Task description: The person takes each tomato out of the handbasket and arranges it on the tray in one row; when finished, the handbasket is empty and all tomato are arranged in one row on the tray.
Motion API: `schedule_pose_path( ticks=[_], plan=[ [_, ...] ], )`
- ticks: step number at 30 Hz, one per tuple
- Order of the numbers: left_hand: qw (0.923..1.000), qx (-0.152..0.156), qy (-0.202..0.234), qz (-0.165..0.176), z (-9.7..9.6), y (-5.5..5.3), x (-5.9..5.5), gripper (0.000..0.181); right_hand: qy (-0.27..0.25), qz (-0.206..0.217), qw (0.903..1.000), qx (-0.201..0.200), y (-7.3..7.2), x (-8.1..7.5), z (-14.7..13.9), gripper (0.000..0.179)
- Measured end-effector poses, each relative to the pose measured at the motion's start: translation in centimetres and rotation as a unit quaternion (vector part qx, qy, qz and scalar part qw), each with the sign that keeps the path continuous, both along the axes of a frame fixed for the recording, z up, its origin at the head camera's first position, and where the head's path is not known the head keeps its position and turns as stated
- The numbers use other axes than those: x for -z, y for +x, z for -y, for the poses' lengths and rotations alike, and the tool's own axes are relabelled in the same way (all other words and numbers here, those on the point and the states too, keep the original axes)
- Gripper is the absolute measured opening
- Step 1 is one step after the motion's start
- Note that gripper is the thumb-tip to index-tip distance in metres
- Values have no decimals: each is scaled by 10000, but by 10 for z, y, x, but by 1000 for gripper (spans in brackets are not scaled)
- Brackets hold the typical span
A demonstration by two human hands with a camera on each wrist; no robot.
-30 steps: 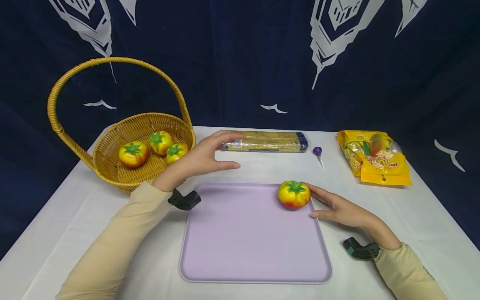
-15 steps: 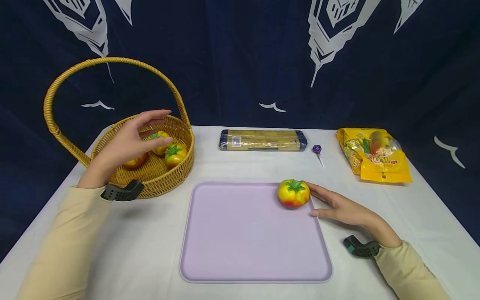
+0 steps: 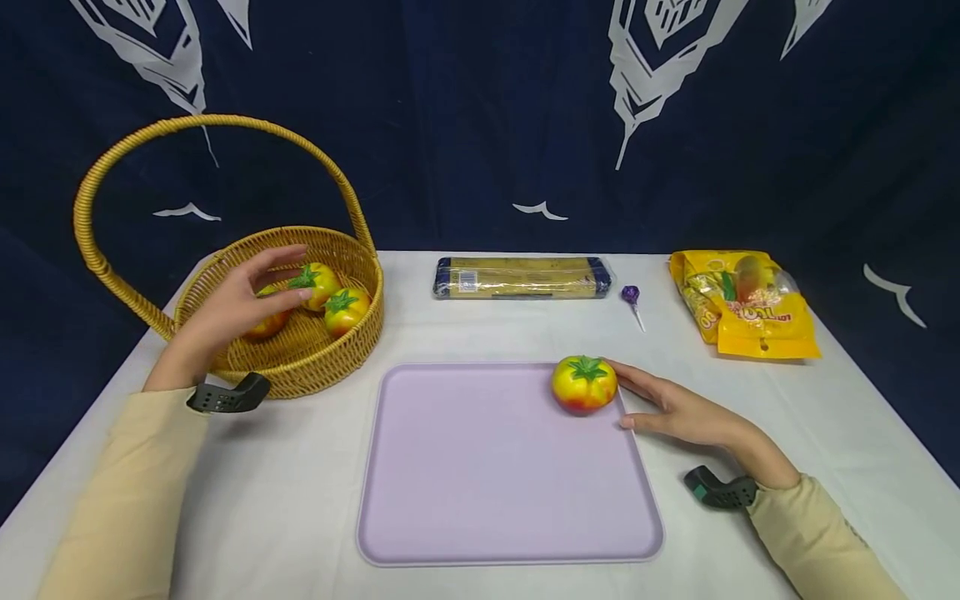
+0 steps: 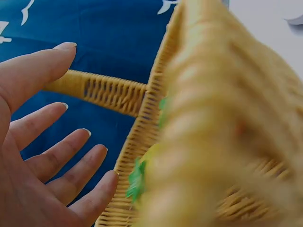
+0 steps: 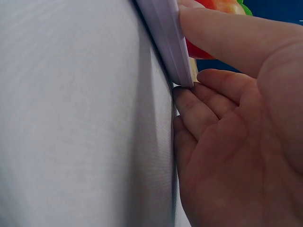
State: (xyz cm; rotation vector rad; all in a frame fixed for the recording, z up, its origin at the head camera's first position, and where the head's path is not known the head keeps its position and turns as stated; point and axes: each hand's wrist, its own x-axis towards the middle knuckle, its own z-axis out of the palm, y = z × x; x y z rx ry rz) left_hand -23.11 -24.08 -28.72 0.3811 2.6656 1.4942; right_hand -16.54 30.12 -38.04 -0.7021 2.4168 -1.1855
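Note:
My left hand (image 3: pixel 232 304) hovers over the wicker basket (image 3: pixel 330 364), fingers spread and nothing between them. Inside the basket are three yellow-red toy tomatoes with green leaf tops: one (image 3: pixel 321 283) by the fingertips, another (image 3: pixel 347 310) toward the right wall, and a third (image 3: pixel 268 325) partly hidden by the hand. In the left wrist view the basket's handle (image 4: pixel 203 94) fills the near foreground beside that hand. At the lilac tray's (image 3: pixel 502 475) far right corner my right hand (image 3: pixel 682 412) rests with relaxed fingers, close against a fourth toy tomato (image 3: pixel 584 385).
Behind the tray lies a long gold-and-navy plastic-wrapped packet (image 3: pixel 522 277). A purple lollipop (image 3: pixel 631 296) and a yellow candy bag (image 3: pixel 750 308) lie to its right. The basket's tall arched handle (image 3: pixel 225 121) rises around the left hand's area. A dark blue patterned cloth (image 3: pixel 465 125) hangs behind the table.
My left hand has gone left from above the tray's back edge to the basket, then lowered toward the tomatoes. The right hand and the tomato on the tray have stayed put.

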Motion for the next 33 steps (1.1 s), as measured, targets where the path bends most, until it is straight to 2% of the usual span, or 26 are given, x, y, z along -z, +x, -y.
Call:
schedule_pose_path(
  ticks=[11,15,18,22,33],
  plan=[
    [9992,390,-1,-95,-15,-8,15,64,29,-51,10000,21,-3,-2,1,75],
    [9991,410,-121,35,-17,-8,19,64,57,-24,9999,85,0,-1,1,74],
    [9983,482,-209,260,-20,-8,22,68,66,-4,9999,94,3,1,-1,75],
    [9970,645,-211,361,-23,-8,26,69,22,-122,9999,49,5,3,-2,75],
    [9957,806,-462,33,-23,-12,28,64,-64,-144,9999,-30,1,2,-1,73]
  ],
)
